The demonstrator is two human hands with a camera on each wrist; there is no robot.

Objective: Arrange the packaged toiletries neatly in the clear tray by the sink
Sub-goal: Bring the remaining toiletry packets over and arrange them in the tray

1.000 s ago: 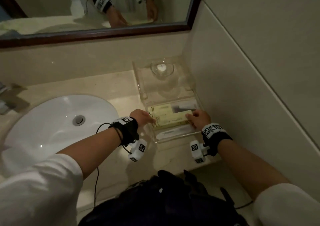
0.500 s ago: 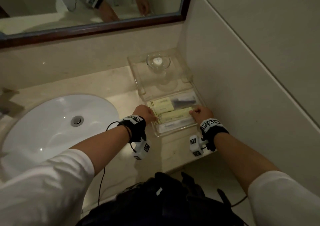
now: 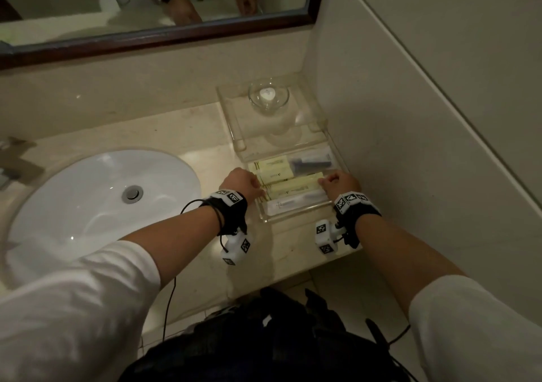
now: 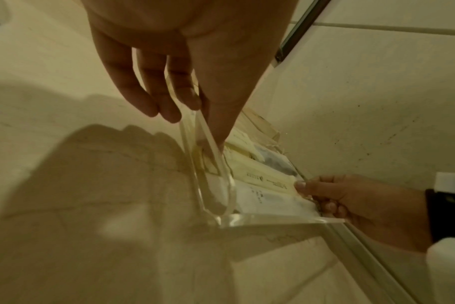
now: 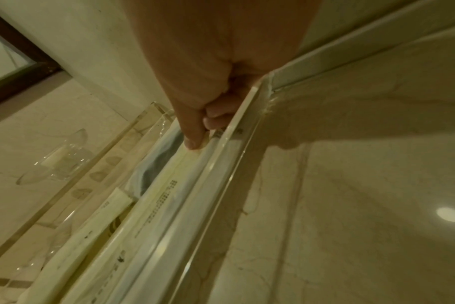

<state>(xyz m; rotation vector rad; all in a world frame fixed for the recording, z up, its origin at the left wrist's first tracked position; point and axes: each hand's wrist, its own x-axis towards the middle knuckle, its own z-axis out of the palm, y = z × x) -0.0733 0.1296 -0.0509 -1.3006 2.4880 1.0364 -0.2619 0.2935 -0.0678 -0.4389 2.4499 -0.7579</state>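
**Both hands at the clear tray**

The clear tray (image 3: pixel 296 219) sits at the worktop's right end against the side wall, beside the sink (image 3: pixel 88 199). Yellow packets (image 3: pixel 289 186), a white packet (image 3: pixel 290 204) and a dark one (image 3: pixel 312 163) lie flat inside. The left hand (image 3: pixel 240 183) pinches the tray's left wall, thumb inside. The right hand (image 3: pixel 341 183) grasps the yellow packets' right end, fingers curled.

A round white ceramic sink (image 3: pixel 96 199) with a metal drain (image 3: pixel 132 193) is set into the beige marble counter (image 3: pixel 181 123). Above hangs a dark wood-framed mirror (image 3: pixel 164 34). A clear glass dish (image 3: pixel 269 96) holding a small white piece stands near the corner wall.
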